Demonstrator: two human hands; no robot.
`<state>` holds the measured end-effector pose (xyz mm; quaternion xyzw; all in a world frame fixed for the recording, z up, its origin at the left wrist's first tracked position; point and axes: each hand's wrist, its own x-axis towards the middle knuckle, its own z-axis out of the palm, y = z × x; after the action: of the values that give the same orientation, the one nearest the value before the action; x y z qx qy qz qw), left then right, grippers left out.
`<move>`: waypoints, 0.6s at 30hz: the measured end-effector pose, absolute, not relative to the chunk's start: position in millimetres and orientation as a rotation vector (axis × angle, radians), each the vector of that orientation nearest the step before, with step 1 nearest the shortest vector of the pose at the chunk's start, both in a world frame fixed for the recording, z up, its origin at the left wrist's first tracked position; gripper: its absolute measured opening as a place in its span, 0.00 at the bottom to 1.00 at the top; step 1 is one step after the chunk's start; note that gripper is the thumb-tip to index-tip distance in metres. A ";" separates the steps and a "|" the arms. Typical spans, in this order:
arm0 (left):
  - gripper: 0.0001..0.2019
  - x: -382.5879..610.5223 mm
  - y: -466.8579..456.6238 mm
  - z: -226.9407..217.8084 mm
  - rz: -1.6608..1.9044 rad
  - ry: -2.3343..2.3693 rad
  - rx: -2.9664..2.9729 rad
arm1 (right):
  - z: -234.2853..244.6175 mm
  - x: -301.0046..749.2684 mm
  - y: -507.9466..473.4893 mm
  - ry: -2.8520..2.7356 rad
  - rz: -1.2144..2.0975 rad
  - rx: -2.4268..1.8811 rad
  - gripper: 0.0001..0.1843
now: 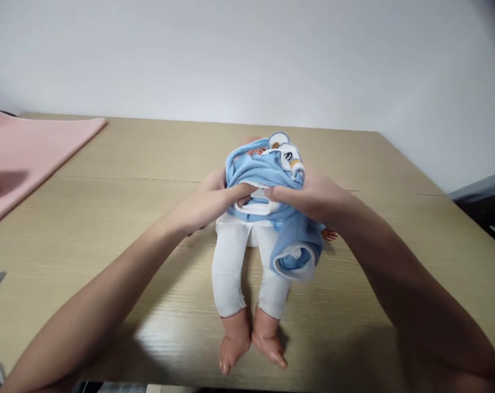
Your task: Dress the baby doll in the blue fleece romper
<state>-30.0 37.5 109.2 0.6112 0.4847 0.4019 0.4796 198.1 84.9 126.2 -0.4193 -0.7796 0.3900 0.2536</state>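
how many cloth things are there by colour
blue: 1, the blue top, gripped by the left hand and right hand over the doll
white: 1, the white trousers on the doll
pink: 1, the pink cloth at the left of the table
total: 3

doll [234,262]: white leggings, bare feet, legs outstretched | blue top [272,174]: bunched up over chest and head
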 end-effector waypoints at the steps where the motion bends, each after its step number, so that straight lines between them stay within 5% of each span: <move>1: 0.14 -29.4 28.3 111.1 0.975 1.211 1.517 | 128.7 198.8 79.1 -2.155 1.030 -1.177 0.12; 4: 0.07 -26.3 -4.5 115.0 1.026 1.284 1.623 | 139.6 200.6 55.3 -2.301 0.875 -1.198 0.09; 10: 0.06 -19.6 -74.5 97.3 0.906 1.470 1.644 | 140.6 199.3 3.7 -2.534 0.677 -1.274 0.18; 18: 0.09 -9.6 -131.6 61.9 0.624 1.598 1.331 | 108.6 194.9 -16.5 -2.764 1.316 -1.130 0.21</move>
<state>-9.6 -131.6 61.9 0.5425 0.6509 0.2541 0.4663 194.9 -16.5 108.6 -0.3456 -0.8455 0.4024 -0.0607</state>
